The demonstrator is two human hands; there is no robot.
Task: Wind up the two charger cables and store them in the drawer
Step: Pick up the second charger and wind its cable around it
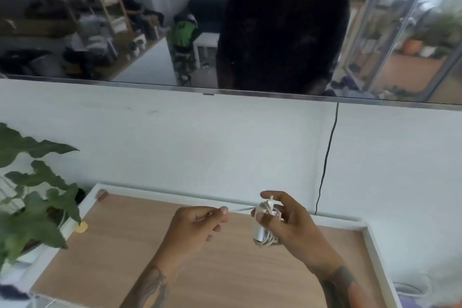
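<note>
One charger cable (265, 222), two hands

no readable text, labels, brands or numbers anywhere; nothing legible on any object

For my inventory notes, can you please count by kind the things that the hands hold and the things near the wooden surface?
White charger with its cable wound on it: 1
Hands: 2, left and right
Green plant: 1
Black cable on the wall: 1
Small yellow thing: 1
Total: 6
</note>
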